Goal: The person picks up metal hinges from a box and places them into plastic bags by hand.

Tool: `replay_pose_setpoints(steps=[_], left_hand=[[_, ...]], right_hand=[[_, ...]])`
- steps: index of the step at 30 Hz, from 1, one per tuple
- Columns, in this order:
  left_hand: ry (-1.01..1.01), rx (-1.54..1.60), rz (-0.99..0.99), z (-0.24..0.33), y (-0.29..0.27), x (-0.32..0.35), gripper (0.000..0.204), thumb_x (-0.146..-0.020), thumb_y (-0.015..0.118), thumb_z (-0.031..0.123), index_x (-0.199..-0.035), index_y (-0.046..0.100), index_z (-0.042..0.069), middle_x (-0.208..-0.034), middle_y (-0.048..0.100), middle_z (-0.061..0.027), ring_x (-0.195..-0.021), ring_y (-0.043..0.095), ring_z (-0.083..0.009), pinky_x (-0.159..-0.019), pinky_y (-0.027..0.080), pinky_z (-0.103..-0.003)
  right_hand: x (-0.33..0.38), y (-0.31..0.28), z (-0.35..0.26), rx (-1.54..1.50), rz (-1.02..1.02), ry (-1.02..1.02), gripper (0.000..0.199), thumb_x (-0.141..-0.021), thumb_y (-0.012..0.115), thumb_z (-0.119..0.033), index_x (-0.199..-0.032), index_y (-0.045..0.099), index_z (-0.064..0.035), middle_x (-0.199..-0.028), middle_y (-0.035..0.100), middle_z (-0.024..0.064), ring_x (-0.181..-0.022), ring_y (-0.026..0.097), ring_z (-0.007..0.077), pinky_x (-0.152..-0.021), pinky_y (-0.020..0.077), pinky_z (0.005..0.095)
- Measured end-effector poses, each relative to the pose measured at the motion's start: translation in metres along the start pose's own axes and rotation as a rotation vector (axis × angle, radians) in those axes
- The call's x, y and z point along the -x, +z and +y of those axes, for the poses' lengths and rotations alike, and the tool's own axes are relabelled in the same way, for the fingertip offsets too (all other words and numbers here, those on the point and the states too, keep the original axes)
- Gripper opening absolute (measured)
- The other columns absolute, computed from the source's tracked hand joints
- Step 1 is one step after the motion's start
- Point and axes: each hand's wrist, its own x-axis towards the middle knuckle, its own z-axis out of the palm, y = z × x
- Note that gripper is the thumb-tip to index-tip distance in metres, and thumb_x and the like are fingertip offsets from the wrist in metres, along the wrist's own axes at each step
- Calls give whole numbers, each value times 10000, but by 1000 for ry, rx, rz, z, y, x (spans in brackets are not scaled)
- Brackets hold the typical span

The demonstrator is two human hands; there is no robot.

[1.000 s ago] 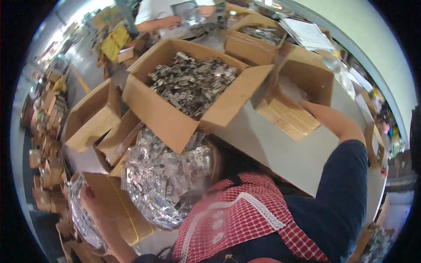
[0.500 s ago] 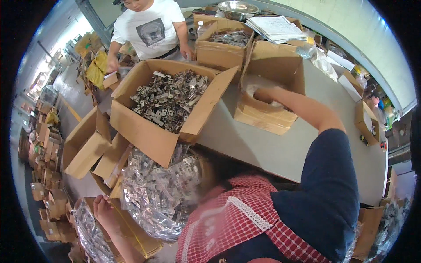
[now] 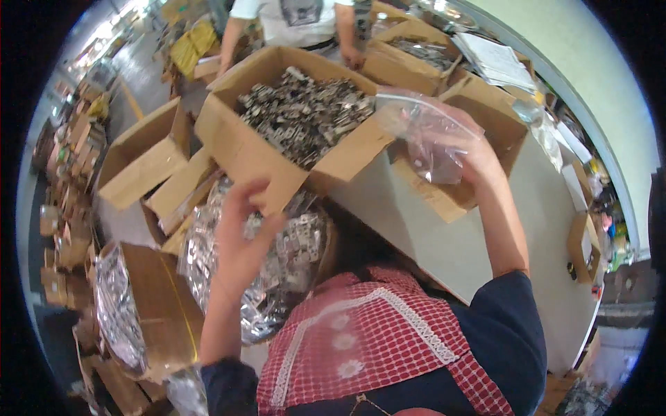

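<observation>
My right hand [image 3: 468,149] grips a clear zip bag [image 3: 435,161] above the carton [image 3: 444,201] on the right of the table. The bag hangs in front of my fingers and looks flat, with no parts showing inside. My left hand [image 3: 243,232] is raised in front of a large open carton [image 3: 260,170] heaped with small metal brackets [image 3: 298,114]. Its fingers are apart, slightly blurred, and nothing is in them. Beneath that hand, a box lined with clear plastic holds several bagged metal parts [image 3: 295,260].
A person in a white shirt [image 3: 298,28] stands across from me. Another carton of metal parts [image 3: 420,52] and a stack of papers [image 3: 496,62] are at the back right. Cartons [image 3: 149,156] stand at the left, and a brown box [image 3: 163,305] with plastic bags is lower left.
My right hand has come up out of the right carton with a clear zip bag. My left hand has risen and moved right from the lower left, its fingers spreading. The view has shifted.
</observation>
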Motion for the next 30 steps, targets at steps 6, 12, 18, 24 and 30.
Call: replay_pose_setpoints(steps=[6, 12, 18, 24, 30], left_hand=[[-10, 266, -142, 33, 35, -29, 583, -830, 808, 166, -1320, 530, 15, -1083, 684, -155, -972, 658, -243, -848, 519, -374], [619, -456, 471, 3, -7, -16, 293, -734, 718, -28, -1019, 708, 43, -842, 685, -92, -751, 663, -285, -684, 525, -368], [743, -796, 458, 4, -4, 15, 452, -681, 638, -34, -1096, 756, 101, -975, 681, -84, -895, 674, -272, -757, 546, -370], [632, -887, 464, -17, -5, 37, 484, -665, 645, 1, -1115, 763, 134, -972, 677, -60, -907, 669, -252, -756, 546, -348], [644, -930, 419, -29, -4, 50, 445, -695, 670, 32, -1107, 768, 165, -1012, 693, -43, -979, 666, -266, -822, 540, -374]], right_hand=[[-14, 68, 43, -51, -225, 135, 472, -854, 761, -128, -1299, 642, -27, -1115, 715, 57, -957, 663, 130, -880, 523, 274], [-11, 87, 50, 266, -49, -272, 350, -949, 666, -102, -1280, 621, 1, -1087, 718, 71, -871, 657, 107, -790, 541, 272], [5, 150, 56, -171, -394, 159, 227, -1025, 604, -190, -1166, 633, -14, -918, 691, 26, -722, 629, 87, -641, 519, 239], [-12, 156, 66, -122, -356, 208, 252, -1010, 630, -249, -1109, 638, -18, -830, 653, 3, -651, 594, 72, -580, 479, 230], [-22, 158, 82, -88, -431, 271, 226, -984, 648, -206, -1093, 645, -9, -839, 653, 8, -657, 602, 80, -586, 485, 240]])
